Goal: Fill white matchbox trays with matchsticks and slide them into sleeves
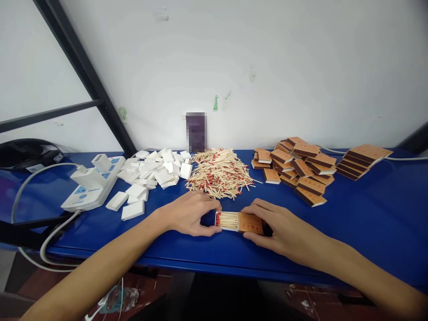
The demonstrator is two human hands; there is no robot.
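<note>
Got a left forearm (112, 263) closest, near left, white boxes (163, 175) heaped far left, loose matches (220, 171) piled far middle, a part-open matchbox (244, 223) near middle pinched at the tray (229, 230) by left hand (192, 214) and gripped at the sleeve (250, 222) by right hand (279, 225), plus more matchboxes (301, 168) far right.

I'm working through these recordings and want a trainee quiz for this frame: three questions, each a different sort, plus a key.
1. Which hand grips the orange sleeve?
2. True or false: the match heads in the open tray lie at the end nearer the left hand.
3. What lies between the white pile and the brown pile? A) power strip B) loose matches C) cup

Key: 1. The right hand. 2. True. 3. B.
</note>
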